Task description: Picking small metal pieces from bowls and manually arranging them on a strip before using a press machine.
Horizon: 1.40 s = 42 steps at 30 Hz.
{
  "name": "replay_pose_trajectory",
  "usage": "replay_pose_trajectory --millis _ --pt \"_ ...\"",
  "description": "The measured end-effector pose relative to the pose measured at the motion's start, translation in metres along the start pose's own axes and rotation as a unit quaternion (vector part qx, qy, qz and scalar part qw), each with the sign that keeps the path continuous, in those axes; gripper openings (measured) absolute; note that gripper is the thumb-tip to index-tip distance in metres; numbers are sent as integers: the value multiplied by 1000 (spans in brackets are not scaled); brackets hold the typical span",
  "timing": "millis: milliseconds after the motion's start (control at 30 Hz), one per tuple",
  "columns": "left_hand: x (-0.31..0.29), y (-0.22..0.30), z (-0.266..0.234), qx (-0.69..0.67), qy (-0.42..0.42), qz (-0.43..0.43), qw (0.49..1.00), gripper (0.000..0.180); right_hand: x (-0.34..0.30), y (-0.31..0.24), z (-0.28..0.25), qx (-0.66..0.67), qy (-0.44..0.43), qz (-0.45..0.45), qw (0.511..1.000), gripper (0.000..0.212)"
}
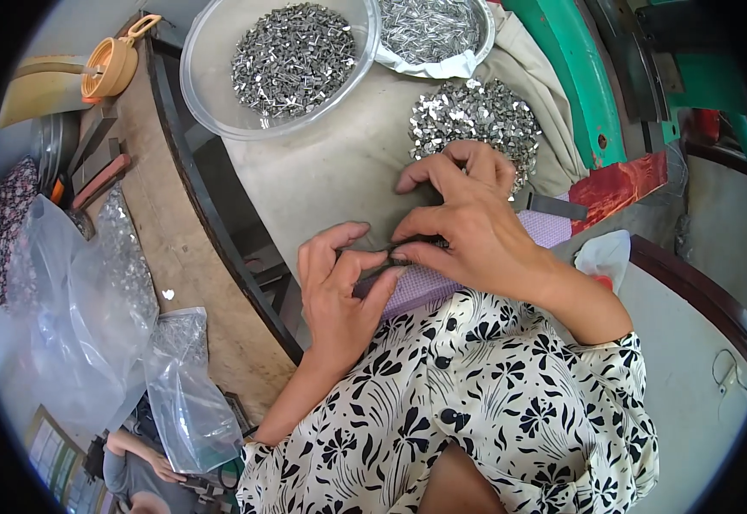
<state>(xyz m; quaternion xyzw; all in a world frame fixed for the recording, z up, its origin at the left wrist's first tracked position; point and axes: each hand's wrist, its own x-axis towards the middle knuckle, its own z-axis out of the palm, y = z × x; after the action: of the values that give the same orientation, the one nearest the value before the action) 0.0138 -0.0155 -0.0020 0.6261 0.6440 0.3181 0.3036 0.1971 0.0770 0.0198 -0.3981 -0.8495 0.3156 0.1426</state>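
My left hand [332, 287] and my right hand [481, 227] meet over the near edge of the cloth-covered work surface. Thumb and index finger of each are pinched, with the fingertips almost touching. Between them is something small and dark, too hidden to name. Beneath the hands runs a purple woven strip [416, 289]. A flat grey metal bar [557, 206] lies by my right wrist. Just beyond my right hand spreads a loose heap of small shiny metal pieces [468, 116] on the beige cloth [296, 180].
A clear plastic tub [206, 94] holds many small metal parts. Beside it, a lined bowl [481, 60] contains thin metal pins. Plastic bags [91, 317] and an orange tape measure [112, 67] are on the left. Green machine framing [575, 77] stands right. Another person [146, 467] is at lower left.
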Motion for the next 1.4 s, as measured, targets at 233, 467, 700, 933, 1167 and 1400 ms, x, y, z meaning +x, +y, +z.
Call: replay_pose_trajectory --millis 233,467,700,933,1167,1400 --pt "1 1 -1 -8 0 4 1000 29 -9 4 -24 -11 50 38 998 11" --pt "1 0 -1 -7 -1 14 1000 29 -45 25 -34 -45 76 94 992 12" --pt "1 1 -1 0 -1 10 1000 30 -53 27 -25 -48 83 87 992 12" --pt "1 0 -1 8 1 16 1000 31 -54 30 -24 -68 91 69 991 12" --pt "0 0 -2 17 -1 29 999 29 -42 24 -33 -80 72 41 993 16" --pt "-9 -1 1 29 -9 46 998 28 -2 18 -29 -61 4 -98 993 18"
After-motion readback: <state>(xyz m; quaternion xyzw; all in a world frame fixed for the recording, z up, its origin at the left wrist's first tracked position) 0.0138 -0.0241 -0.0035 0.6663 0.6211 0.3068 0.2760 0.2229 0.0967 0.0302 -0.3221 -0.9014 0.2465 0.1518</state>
